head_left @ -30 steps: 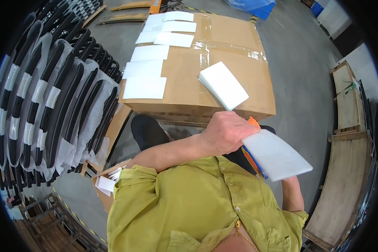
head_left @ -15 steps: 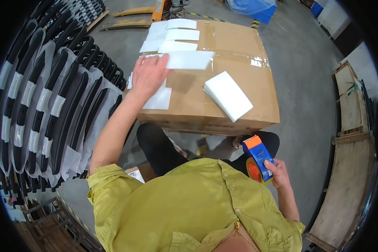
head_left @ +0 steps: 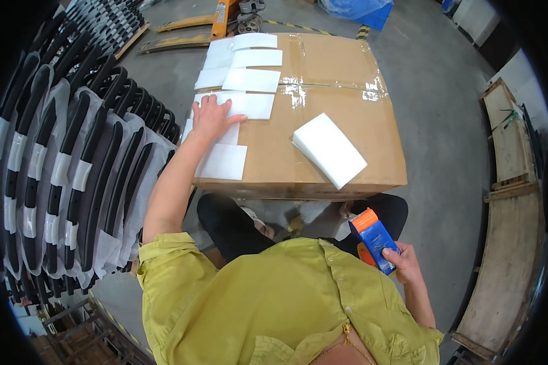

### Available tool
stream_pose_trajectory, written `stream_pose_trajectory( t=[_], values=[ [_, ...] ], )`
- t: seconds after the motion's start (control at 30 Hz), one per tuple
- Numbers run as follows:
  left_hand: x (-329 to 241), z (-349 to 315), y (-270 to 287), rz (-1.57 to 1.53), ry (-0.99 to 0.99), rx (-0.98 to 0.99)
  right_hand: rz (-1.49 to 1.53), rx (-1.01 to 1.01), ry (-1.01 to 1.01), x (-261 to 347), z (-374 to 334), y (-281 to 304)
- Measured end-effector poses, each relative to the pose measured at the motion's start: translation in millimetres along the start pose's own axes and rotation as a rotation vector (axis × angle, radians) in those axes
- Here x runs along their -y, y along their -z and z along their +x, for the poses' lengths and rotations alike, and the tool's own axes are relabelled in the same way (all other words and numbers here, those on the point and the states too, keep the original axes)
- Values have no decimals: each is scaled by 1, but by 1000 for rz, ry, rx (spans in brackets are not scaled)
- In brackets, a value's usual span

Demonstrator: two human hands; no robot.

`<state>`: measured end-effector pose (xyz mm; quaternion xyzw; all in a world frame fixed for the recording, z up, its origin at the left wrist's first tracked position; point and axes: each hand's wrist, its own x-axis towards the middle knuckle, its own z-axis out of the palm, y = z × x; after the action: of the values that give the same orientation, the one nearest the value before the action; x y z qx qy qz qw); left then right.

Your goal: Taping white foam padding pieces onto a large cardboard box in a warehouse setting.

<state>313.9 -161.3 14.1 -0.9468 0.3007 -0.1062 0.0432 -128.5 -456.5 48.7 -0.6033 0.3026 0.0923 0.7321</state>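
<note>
My left hand (head_left: 214, 117) lies with fingers spread on a white foam sheet (head_left: 256, 106) near the left side of a large cardboard box (head_left: 335, 97). Several more white sheets (head_left: 222, 162) are laid in overlapping rows along that side of the box top. A thick stack of white foam sheets (head_left: 332, 149) rests askew on the box's right half, close to the near edge. Down by my right thigh, my right hand (head_left: 400, 263) grips a blue tape dispenser (head_left: 374, 243) with an orange front end. The fingers behind its handle are partly hidden.
At the left stand tightly packed black curved frames (head_left: 91, 152) with white wrapping. Beyond the box are an orange pallet jack (head_left: 222, 21) and a blue bin (head_left: 371, 13) covered in plastic. Wooden panels (head_left: 505, 255) line the right side.
My left hand has moved left and laid the white sheet down on the box's left part, where it was held lifted before. The tape dispenser stays in my right hand.
</note>
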Motion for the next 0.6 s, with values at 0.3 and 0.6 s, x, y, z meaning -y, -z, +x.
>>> stream_pose_trajectory(
  t=[0.3,0.6],
  values=[
    [-14,-1,28,31,-102,-288,-15,22,113,13,-10,3],
    [-188,-93,109,-1944,-64,895,-325,279,561,49,-10,6]
  ],
)
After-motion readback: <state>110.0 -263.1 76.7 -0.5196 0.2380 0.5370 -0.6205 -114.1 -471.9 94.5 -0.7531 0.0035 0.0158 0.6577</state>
